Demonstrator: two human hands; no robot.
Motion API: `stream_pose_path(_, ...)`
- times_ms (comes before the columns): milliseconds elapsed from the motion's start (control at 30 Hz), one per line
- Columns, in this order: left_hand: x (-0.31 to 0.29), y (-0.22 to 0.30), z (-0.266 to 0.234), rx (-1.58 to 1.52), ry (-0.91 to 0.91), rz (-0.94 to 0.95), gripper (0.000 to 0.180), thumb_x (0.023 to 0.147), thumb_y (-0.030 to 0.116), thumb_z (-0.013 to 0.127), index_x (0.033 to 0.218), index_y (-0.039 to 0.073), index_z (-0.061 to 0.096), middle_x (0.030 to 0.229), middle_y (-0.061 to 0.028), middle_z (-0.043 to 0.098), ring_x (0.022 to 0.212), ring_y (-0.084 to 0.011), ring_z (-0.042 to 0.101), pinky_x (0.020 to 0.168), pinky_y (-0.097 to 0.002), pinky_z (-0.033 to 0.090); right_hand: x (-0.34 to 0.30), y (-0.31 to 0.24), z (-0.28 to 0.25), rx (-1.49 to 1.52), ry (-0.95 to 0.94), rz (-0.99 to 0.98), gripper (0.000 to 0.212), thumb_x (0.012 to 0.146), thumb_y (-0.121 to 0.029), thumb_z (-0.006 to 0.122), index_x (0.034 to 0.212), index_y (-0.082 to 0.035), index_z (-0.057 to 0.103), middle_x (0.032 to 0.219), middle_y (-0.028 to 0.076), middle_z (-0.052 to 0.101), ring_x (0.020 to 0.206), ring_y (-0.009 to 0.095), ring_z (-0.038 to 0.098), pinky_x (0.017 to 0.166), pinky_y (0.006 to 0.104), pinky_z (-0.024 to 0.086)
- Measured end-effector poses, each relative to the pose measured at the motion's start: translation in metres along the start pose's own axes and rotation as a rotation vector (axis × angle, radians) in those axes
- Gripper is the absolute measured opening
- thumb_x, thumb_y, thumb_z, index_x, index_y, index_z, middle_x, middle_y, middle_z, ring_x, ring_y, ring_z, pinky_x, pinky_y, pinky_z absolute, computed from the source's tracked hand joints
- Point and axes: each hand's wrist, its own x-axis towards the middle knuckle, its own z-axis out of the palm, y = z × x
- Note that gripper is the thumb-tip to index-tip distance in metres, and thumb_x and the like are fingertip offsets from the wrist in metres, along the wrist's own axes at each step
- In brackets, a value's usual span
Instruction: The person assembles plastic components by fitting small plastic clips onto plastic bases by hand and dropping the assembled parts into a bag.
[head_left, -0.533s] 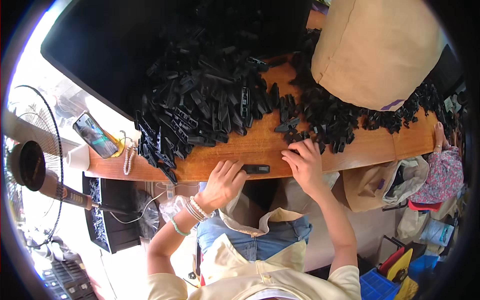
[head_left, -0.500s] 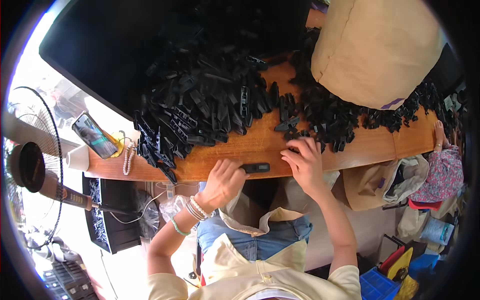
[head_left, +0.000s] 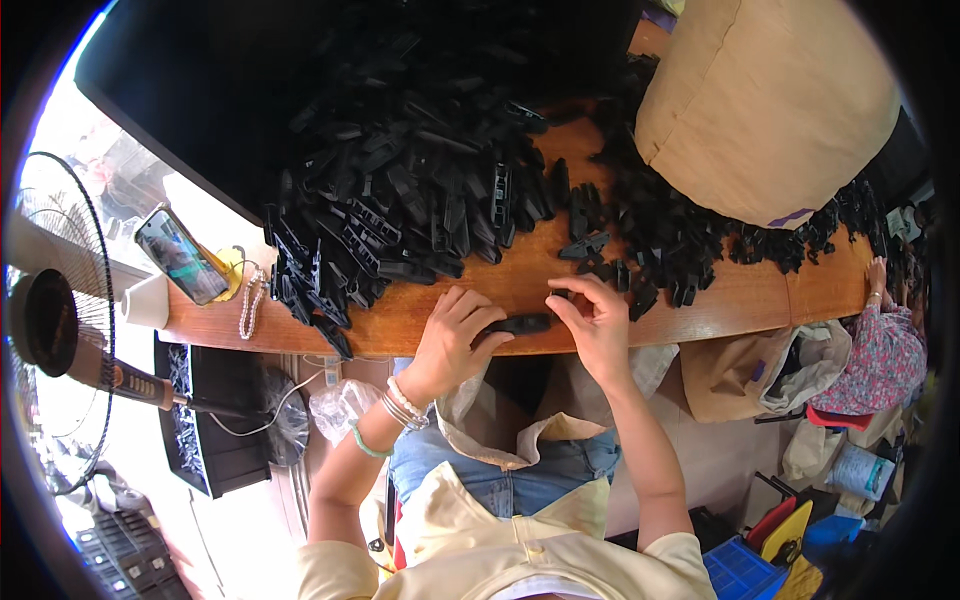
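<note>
My left hand (head_left: 459, 337), with bracelets at its wrist, grips one end of a long black plastic part (head_left: 522, 324) near the table's front edge. To its right, my right hand (head_left: 598, 325) pinches a small black piece (head_left: 560, 293) between thumb and forefinger, just above the far end of that part. Beyond my left hand lies a big heap of long black plastic parts (head_left: 400, 200). Another heap, of smaller black pieces (head_left: 665, 235), spreads beyond my right hand. What exactly these parts are, I cannot make out.
A tan fabric sack (head_left: 765, 110) stands among the pieces at the back right. On the left are a phone (head_left: 182, 255), a bead string (head_left: 251, 305), a white cup (head_left: 147, 302) and a fan (head_left: 45, 325). An open bag (head_left: 512, 461) covers my lap. Another person (head_left: 875, 345) sits at far right.
My right hand has moved left, bringing the small black piece over to the long part. My left hand has shifted slightly right with the long part, which now looks turned.
</note>
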Motion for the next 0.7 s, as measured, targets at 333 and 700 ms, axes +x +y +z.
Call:
stream_pose_path(333,0.0,0.0,-0.001,-0.009,-0.013,0.005,0.025,0.072,0.011,0.076,0.094,0.003,0.065,0.088,-0.0098,0.058,0.085,-0.0301,0.054,0.077,-0.0398,0.046,0.007,-0.002,-0.011,0.2,-0.174,0.355,0.036,0.092,0.0,0.059,0.128,-0.004,0.059,0.102,0.003,0.055,0.064,0.005,0.054,0.047,0.0188,0.04)
stream_pose_path(700,-0.001,0.0,-0.002,-0.026,-0.031,-0.007,0.026,0.072,0.01,0.077,0.094,0.003,0.065,0.09,-0.0104,0.058,0.085,-0.0299,0.054,0.077,-0.0397,0.046,0.001,-0.002,-0.023,-0.476,-0.234,-0.305,0.034,0.093,-0.005,0.059,0.127,-0.008,0.058,0.095,0.006,0.058,0.07,0.013,0.058,0.061,0.0273,0.047)
